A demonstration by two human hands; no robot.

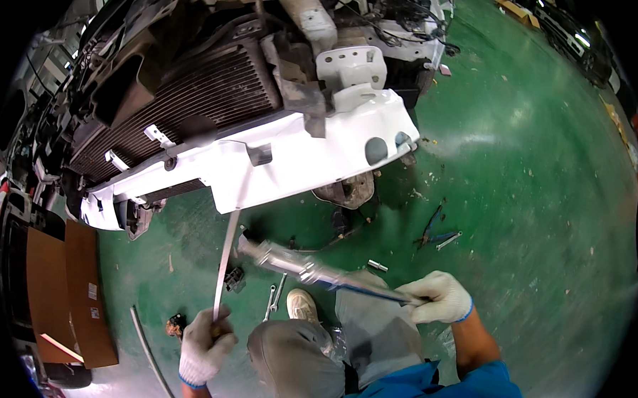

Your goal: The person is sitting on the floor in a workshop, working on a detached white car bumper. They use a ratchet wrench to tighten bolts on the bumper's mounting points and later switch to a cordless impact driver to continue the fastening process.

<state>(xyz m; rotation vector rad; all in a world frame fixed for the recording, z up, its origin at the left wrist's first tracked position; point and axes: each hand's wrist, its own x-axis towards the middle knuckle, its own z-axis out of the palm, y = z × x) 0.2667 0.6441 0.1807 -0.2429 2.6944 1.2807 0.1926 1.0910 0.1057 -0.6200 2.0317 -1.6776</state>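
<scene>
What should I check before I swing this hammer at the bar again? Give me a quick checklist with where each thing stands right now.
1. Left hand gripped on the flat metal bar: ok, gloved fist closed around its lower end.
2. Bar tip seated under the white bumper beam: cannot tell, the tip is hidden at the beam's lower edge.
3. Right hand gripped on the hammer: ok, closed on the handle end.
4. Hammer head lined up with the bar: ok, it sits right beside it.
5. Footing: not ok, wrenches lie beside the shoe.
6. Gloves on both hands: ok.
</scene>
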